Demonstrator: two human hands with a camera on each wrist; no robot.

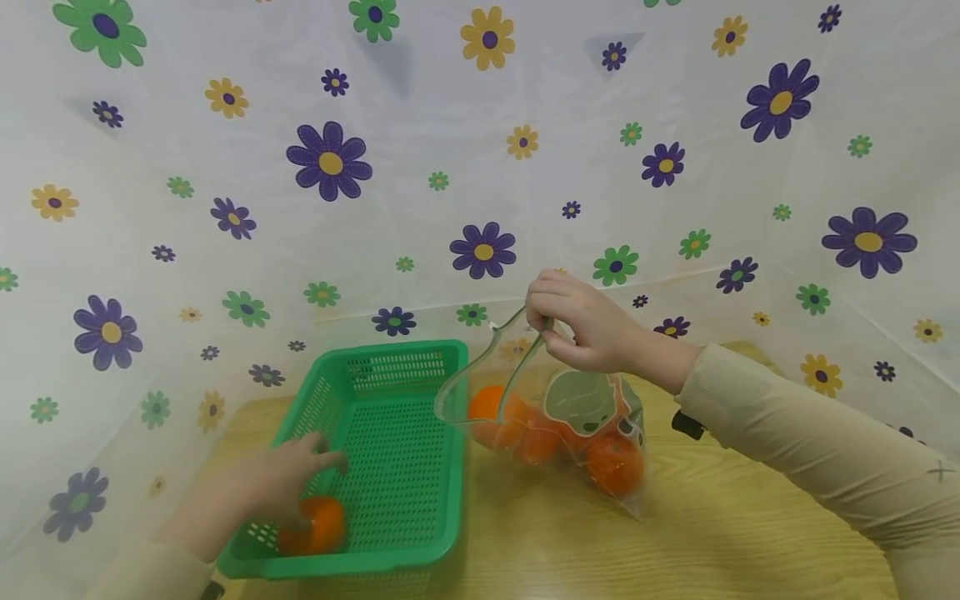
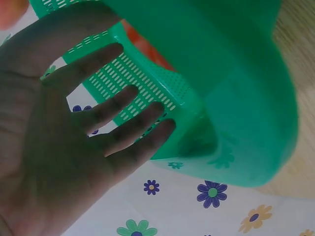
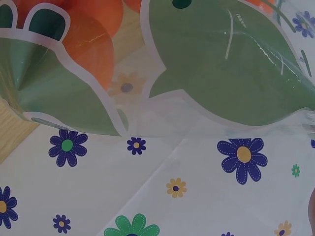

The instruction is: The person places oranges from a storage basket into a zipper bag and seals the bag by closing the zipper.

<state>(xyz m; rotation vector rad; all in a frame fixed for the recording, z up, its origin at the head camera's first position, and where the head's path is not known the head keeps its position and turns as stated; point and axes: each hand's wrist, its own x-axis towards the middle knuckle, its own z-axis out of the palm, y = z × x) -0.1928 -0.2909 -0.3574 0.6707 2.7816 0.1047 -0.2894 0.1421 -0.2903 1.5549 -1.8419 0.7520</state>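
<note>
My right hand pinches the rim of a clear plastic bag, lifting its mouth so it gapes toward the basket. Inside the bag are several oranges, partly covered by its green printed pattern. Over the near left corner of a green plastic basket, my left hand reaches down with fingers spread. Just beneath its fingers lies one orange on the basket floor. The left wrist view shows the left palm and straight fingers beside the basket wall, gripping nothing.
Basket and bag stand side by side on a wooden table. A white flowered sheet hangs behind the table and on both sides. The basket's raised rim lies between the left hand and the bag.
</note>
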